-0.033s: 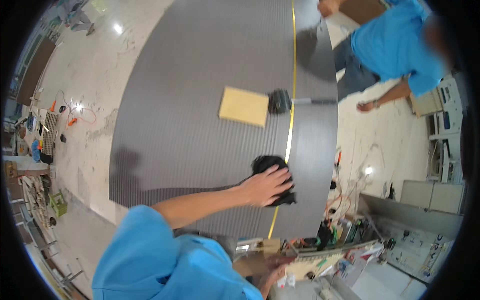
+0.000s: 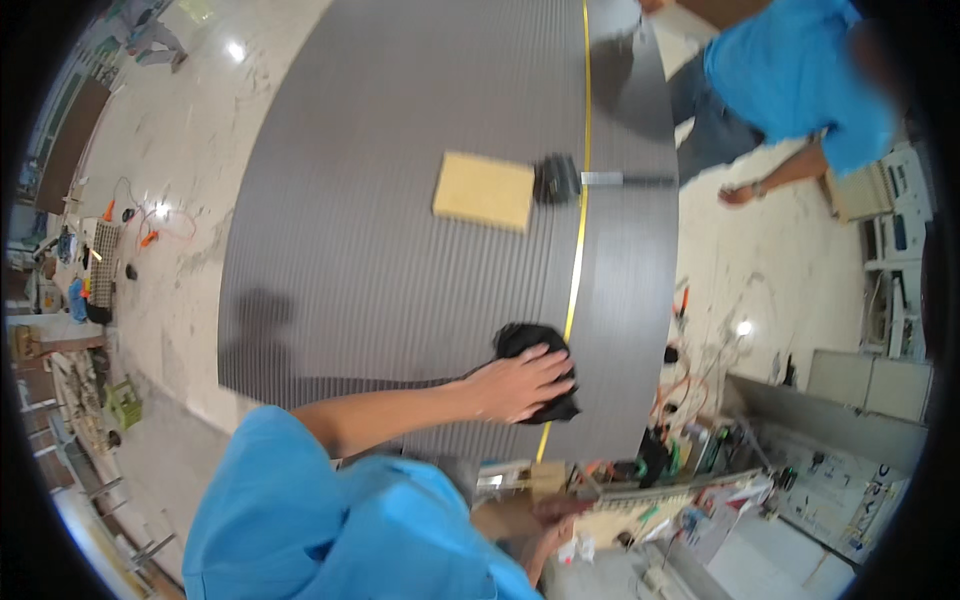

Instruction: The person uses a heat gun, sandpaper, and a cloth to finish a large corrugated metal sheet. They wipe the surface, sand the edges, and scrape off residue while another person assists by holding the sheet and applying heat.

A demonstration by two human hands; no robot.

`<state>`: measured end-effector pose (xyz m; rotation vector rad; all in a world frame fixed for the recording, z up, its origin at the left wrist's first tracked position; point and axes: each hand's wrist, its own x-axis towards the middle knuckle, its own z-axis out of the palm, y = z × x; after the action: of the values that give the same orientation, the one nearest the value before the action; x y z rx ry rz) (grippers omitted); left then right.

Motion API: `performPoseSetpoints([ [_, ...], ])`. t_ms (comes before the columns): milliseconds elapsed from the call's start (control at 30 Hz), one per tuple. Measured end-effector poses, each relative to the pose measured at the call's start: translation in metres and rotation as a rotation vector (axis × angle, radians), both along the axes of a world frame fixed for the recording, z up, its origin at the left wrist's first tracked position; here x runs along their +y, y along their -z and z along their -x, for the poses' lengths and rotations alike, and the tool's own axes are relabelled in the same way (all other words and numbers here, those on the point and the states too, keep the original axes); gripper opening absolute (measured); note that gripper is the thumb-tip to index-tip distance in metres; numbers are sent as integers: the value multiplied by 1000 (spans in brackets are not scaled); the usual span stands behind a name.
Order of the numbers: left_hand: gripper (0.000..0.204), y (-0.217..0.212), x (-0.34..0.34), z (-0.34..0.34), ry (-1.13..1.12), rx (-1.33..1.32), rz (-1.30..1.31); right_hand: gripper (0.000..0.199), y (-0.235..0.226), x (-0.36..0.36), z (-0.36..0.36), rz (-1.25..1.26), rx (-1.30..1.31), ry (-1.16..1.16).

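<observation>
My left hand [image 2: 522, 385] lies with its fingers bent over a bunched black cloth [image 2: 548, 402], pressing it onto a large grey ribbed panel [image 2: 400, 120]. The cloth sits against a thin yellow strip [image 2: 577, 265] that runs lengthwise along the panel. Farther off on the panel rest a flat yellow block [image 2: 484, 192] and, right beside it, a black brush-like tool head [image 2: 557, 179] with a grey and black handle [image 2: 620, 179] pointing right. My right hand [image 2: 552, 530] is low in the picture, near the cluttered bench; its fingers are blurred and partly hidden.
A co-worker in a blue shirt [image 2: 790, 80] stands at the panel's far right edge. Tools and clutter cover a bench [image 2: 620, 515] at the near right. Orange cables [image 2: 680, 390] lie on the floor to the right. A green crate [image 2: 122, 402] stands at left.
My left hand and the black cloth have slid a little nearer to me along the yellow strip. The view has shifted slightly; the block and brush-like tool keep their places on the panel.
</observation>
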<state>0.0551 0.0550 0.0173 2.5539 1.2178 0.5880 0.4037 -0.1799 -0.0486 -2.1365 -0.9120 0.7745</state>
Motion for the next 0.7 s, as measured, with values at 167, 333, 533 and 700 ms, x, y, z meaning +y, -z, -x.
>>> performPoseSetpoints([
  [167, 39, 1, -176, -49, 264, -263, 892, 51, 21, 33, -69, -178, 313, 133],
  [333, 42, -32, -94, -33, -716, -332, 467, 45, 16, 113, -162, -269, 142, 158],
  [533, 64, 4, 13, -24, -608, 178, 149, 32, 4, 166, -210, -163, -155, 194],
  [700, 64, -4, -2, -34, -562, 236, 154, 46, -54, 208, -175, -261, -294, 144],
])
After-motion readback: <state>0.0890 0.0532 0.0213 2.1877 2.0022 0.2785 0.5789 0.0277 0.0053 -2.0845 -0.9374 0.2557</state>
